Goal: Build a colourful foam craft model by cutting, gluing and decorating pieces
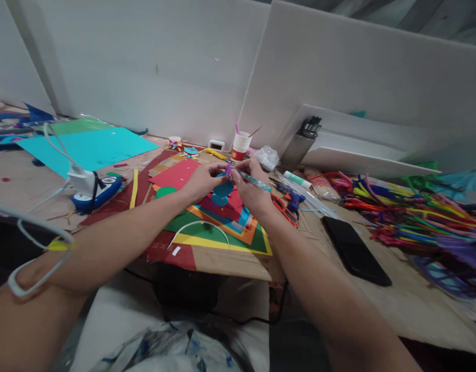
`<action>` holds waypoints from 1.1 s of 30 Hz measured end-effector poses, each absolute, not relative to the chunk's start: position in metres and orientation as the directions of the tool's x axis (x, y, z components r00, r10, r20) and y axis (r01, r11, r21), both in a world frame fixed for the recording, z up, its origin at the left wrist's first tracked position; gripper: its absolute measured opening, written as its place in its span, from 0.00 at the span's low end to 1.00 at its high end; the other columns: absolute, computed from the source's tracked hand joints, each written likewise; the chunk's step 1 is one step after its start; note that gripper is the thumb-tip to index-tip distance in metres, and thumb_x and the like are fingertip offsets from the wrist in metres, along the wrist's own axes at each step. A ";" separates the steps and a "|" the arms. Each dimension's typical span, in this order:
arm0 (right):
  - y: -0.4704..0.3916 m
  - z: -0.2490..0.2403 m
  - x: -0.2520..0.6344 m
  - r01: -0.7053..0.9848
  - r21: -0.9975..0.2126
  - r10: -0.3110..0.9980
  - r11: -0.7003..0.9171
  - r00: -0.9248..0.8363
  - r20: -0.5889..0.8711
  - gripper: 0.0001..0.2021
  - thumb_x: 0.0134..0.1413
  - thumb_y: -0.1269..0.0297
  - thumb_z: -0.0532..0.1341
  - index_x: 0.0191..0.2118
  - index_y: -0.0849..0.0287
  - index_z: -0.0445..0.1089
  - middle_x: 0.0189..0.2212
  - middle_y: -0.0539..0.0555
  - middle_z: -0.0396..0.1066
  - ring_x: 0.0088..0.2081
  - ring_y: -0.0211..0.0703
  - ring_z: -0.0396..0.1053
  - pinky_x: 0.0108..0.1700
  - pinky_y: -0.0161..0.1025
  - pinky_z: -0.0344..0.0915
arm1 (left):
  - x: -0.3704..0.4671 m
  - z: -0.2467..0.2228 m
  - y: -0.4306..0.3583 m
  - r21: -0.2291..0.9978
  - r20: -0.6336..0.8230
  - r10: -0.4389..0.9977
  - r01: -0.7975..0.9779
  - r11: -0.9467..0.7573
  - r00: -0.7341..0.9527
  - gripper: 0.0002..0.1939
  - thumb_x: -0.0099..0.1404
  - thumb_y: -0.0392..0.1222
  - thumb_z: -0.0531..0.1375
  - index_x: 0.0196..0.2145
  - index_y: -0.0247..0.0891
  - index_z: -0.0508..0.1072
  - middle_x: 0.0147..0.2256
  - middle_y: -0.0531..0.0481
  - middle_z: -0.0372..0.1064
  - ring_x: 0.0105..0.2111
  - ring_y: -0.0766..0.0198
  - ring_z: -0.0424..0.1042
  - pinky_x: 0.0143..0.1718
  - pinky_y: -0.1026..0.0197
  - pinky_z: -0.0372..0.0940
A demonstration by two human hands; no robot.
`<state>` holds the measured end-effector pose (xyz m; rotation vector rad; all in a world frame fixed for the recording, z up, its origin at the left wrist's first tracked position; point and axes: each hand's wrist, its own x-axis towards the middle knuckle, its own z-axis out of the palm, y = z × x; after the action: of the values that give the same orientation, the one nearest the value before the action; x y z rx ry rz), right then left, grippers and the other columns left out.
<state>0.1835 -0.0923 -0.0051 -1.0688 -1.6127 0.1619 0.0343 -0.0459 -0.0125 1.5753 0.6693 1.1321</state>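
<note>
The right hand [250, 192] has its grip closed around a teal pen [253, 181], whose long axis runs nearly level, its purple-capped end pointing left toward the left hand [202, 182] and its other end pointing right and slightly down toward the glue stick [296, 179]. The left hand has its grip pinched on a blue paper cut-out [223, 190], made of rounded shapes, which is held directly below the pen and just above a stack of coloured paper sheets [222, 230]. The stack lies on a brown counter [400, 305] near its front edge. Right of the stack lie orange scissors [286, 211], a black phone [356, 251] and, farther right, a heap of pipe cleaners [408, 212]. Behind the stack stands a paper cup [241, 145]; left of it rests a blue and white device [94, 190]. White boards [338, 82] lean against a white wall [144, 62] behind the counter.
</note>
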 end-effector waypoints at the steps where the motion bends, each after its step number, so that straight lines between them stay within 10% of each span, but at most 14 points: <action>1: -0.092 -0.005 0.183 0.546 -0.606 0.699 0.578 0.051 0.713 0.05 0.56 0.63 0.60 0.36 0.54 0.62 0.26 0.47 0.68 0.28 0.39 0.67 0.32 0.39 0.63 | 0.034 -0.012 -0.046 0.944 0.329 0.855 -0.125 -0.304 0.402 0.22 0.52 0.42 0.68 0.45 0.33 0.77 0.37 0.45 0.78 0.36 0.59 0.75 0.39 0.57 0.69; 33: -0.091 -0.004 0.186 0.574 -0.580 0.672 0.578 0.069 0.738 0.06 0.56 0.62 0.61 0.35 0.54 0.61 0.27 0.48 0.68 0.28 0.40 0.67 0.33 0.39 0.61 | 0.034 -0.009 -0.048 0.949 0.308 0.859 -0.191 -0.250 0.409 0.25 0.47 0.47 0.72 0.43 0.34 0.79 0.37 0.46 0.78 0.38 0.60 0.73 0.40 0.59 0.67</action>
<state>0.1855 -0.0913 -0.0041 -1.0735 -1.5975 0.1003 0.0337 -0.0482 -0.0093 1.4942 0.6252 1.1233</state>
